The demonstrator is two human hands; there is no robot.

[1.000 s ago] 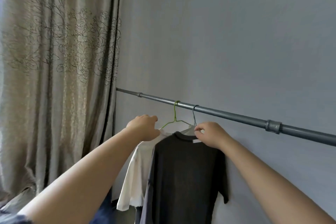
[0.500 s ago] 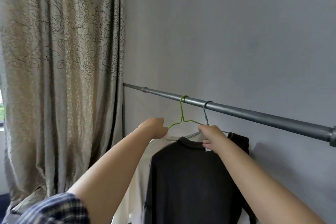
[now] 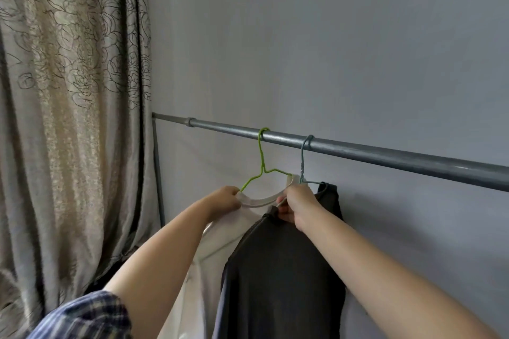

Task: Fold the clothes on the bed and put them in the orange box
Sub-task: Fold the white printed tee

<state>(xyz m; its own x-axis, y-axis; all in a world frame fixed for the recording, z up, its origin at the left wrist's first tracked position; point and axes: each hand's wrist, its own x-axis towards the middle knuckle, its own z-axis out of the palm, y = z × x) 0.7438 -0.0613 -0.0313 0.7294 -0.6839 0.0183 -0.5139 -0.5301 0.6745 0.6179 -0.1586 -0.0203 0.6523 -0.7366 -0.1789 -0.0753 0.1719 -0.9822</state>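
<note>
Two shirts hang from a grey metal rail [image 3: 358, 153]. A white shirt [image 3: 217, 239] is on a green wire hanger [image 3: 261, 162], and a dark grey shirt [image 3: 281, 278] is on a blue-grey wire hanger [image 3: 303, 162] just to its right. My left hand [image 3: 224, 198] is closed on the left side of the white shirt's collar. My right hand [image 3: 298, 205] grips the right side of that collar, next to the dark shirt's neckline. The bed and the orange box are out of view.
A beige curtain with a flower pattern [image 3: 71, 118] hangs at the left, reaching the rail's upright post [image 3: 159, 173]. A plain grey wall [image 3: 330, 49] runs close behind the rail. A checked sleeve [image 3: 82, 316] shows at the bottom left.
The view has come closer and tilted up. The white collar is now stretched open between my hands. My right hand shifted from the dark shirt's neck area to the white collar's right side.
</note>
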